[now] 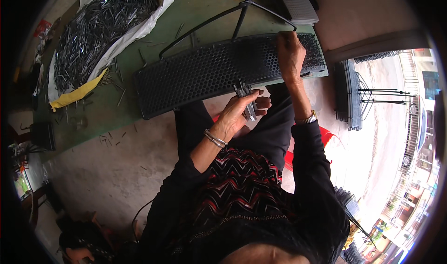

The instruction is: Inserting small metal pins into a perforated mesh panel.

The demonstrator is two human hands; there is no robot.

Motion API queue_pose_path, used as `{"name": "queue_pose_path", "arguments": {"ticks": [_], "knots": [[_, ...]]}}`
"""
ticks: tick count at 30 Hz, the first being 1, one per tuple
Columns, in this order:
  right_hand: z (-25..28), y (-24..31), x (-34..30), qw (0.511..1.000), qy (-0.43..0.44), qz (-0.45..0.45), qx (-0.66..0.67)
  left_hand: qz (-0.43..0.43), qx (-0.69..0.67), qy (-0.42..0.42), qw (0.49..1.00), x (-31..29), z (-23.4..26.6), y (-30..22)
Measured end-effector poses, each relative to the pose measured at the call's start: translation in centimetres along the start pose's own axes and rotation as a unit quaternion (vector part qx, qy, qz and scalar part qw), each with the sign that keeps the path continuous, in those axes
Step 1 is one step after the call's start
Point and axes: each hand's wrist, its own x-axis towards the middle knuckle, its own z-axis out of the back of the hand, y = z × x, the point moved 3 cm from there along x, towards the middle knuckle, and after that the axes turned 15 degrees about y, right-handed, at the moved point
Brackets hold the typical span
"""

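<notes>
A long black perforated panel with many small round holes lies along the near edge of the table, its near side reaching over my lap. Bent black rods rise from its far side. My left hand, palm up below the panel's near edge, is closed around a bundle of thin grey metal strips. Over the panel's right part, my right hand is closed in a pinch, fingertips pointing down beside the end of one rod. Whatever lies between those fingertips is hidden.
A white sack heaped with loose metal strips lies on the green table at left. Stray strips are scattered about it. At back right is a pale perforated panel. Stacked dark panels stand at right, near a red stool.
</notes>
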Motion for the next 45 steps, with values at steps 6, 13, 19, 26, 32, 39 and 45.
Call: {"name": "queue_pose_path", "arguments": {"ticks": [6,13,19,26,32,39,45], "knots": [[-0.5,0.6,-0.2,0.999,0.021,0.011,-0.046,-0.019,-0.061,0.030,0.997,0.3,0.5,0.3],[0.2,2.0,0.1,0.986,0.068,-0.047,-0.143,-0.014,-0.046,0.009,0.999,-0.1,0.4,0.4],[-0.2,1.3,0.3,0.967,0.081,-0.030,-0.241,-0.033,-0.008,-0.033,0.999,-0.3,0.9,0.6],[0.1,0.9,0.2,0.979,0.068,-0.007,-0.193,-0.060,-0.015,-0.053,0.997,-0.9,0.5,0.4],[-0.6,0.1,0.2,0.977,0.098,-0.023,-0.188,-0.063,-0.025,0.006,0.998,-0.6,0.4,0.6],[-0.5,0.2,-0.9,0.963,0.048,-0.013,-0.263,-0.089,0.011,-0.033,0.995,-1.4,-0.5,-0.3],[1.0,2.7,-1.7,0.979,0.141,-0.024,-0.143,-0.100,0.052,-0.028,0.993,-1.4,-0.5,-0.7]]}}
